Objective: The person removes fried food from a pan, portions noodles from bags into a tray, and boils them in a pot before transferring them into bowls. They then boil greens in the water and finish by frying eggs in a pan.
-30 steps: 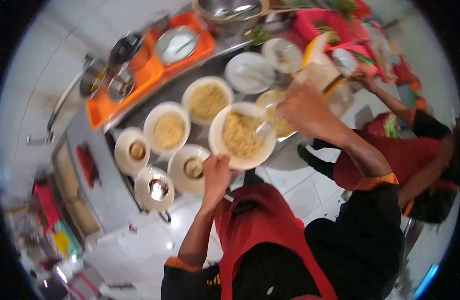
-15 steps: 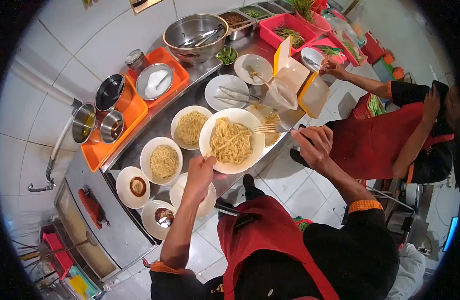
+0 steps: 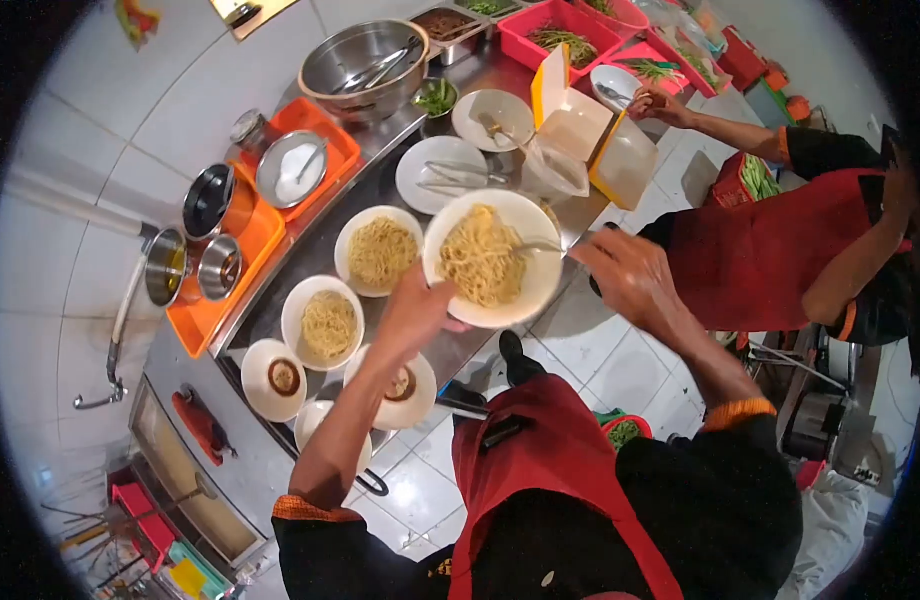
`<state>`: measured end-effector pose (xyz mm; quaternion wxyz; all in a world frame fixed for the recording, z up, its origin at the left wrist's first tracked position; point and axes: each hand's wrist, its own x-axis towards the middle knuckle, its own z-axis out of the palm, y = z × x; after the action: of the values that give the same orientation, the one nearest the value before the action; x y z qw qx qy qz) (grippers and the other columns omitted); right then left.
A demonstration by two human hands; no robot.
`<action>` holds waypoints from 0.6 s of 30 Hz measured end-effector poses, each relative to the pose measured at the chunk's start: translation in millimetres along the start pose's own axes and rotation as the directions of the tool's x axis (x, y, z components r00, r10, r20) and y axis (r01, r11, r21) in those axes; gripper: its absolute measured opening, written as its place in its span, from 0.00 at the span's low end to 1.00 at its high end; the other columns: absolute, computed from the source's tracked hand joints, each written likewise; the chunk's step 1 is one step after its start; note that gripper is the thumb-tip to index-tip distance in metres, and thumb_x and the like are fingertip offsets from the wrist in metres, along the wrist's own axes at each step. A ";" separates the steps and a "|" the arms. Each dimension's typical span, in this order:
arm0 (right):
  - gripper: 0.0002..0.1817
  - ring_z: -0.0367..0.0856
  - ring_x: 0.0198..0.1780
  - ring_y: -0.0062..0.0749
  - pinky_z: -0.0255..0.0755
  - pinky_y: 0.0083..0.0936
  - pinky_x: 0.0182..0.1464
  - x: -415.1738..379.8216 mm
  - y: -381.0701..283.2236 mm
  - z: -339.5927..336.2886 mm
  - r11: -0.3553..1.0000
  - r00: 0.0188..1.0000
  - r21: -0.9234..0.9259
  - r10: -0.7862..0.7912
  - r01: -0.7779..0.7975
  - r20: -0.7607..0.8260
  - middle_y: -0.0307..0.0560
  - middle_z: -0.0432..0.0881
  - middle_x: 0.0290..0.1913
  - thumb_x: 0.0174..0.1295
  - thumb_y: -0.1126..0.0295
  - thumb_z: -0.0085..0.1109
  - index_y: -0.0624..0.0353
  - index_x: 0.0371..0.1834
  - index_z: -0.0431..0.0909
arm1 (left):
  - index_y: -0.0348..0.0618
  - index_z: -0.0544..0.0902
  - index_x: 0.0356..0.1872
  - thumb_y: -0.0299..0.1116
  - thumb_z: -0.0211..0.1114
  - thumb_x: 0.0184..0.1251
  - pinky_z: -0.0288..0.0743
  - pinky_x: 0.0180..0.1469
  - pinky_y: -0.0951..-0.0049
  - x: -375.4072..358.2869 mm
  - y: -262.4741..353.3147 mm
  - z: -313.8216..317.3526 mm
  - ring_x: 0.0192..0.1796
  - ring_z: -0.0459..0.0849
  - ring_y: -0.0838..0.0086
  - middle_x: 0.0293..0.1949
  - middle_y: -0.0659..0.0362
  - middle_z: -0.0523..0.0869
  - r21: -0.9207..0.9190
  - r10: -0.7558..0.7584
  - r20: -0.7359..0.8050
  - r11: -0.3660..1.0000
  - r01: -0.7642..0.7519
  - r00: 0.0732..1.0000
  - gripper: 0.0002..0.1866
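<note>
My left hand [image 3: 416, 314] grips the lower left rim of a white bowl [image 3: 543, 245], raised over the counter's edge and tilted towards me. Noodles [image 3: 480, 262] fill much of that bowl. From the right, my right hand [image 3: 630, 272] is closed round a fork [image 3: 542, 246] whose tines are in the noodles. Beside the held bowl stand two more bowls of noodles, one upper [image 3: 380, 252] and one lower [image 3: 329, 324]. Nearer me, a bowl with brown sauce [image 3: 283, 377] sits by another sauce bowl [image 3: 420, 393], partly hidden by my left forearm.
Metal tongs [image 3: 465, 175] lie across a white plate [image 3: 420, 165]. Orange trays [image 3: 265, 235] with metal bowls line the wall side. An open takeaway box [image 3: 572, 130] stands at the far end. At right, a co-worker's hand [image 3: 660, 105] is at a small white bowl [image 3: 608, 80].
The fork has moved down from above the bowl's right rim into the noodles. My left hand and the held bowl have shifted slightly right and up in view.
</note>
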<state>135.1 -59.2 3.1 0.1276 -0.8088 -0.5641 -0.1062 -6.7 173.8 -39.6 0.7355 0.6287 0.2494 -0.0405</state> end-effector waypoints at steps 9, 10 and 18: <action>0.11 0.77 0.28 0.35 0.72 0.31 0.28 -34.9 97.0 -55.1 0.993 0.982 0.057 0.091 -0.102 0.168 0.42 0.72 0.26 0.45 0.77 0.54 0.56 0.34 0.79 | 0.35 0.64 0.60 0.25 0.49 0.63 0.84 0.28 0.73 64.3 13.1 107.6 0.34 0.86 0.64 0.44 0.46 0.82 -0.143 -0.155 0.259 0.970 0.197 0.953 0.23; 0.11 0.77 0.28 0.36 0.72 0.31 0.28 -23.3 114.2 -60.4 0.998 0.988 0.056 0.023 -0.032 0.150 0.43 0.72 0.26 0.45 0.77 0.54 0.56 0.33 0.79 | 0.36 0.64 0.60 0.25 0.50 0.63 0.84 0.28 0.72 73.2 31.1 108.2 0.34 0.86 0.65 0.43 0.47 0.82 -0.141 -0.177 0.266 0.965 0.220 0.948 0.23; 0.07 0.78 0.36 0.44 0.71 0.38 0.39 151.1 274.1 -57.0 0.990 0.990 0.023 -0.137 0.138 -0.020 0.46 0.79 0.32 0.54 0.70 0.55 0.58 0.32 0.81 | 0.38 0.68 0.60 0.23 0.52 0.57 0.83 0.30 0.66 202.7 189.9 118.2 0.33 0.86 0.61 0.35 0.46 0.84 0.411 0.397 -0.030 0.842 -0.351 0.917 0.25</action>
<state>442.6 -34.7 81.0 0.1352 -0.7653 -0.6186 -0.1153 278.2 152.7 57.5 0.5707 0.8023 0.1498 0.0900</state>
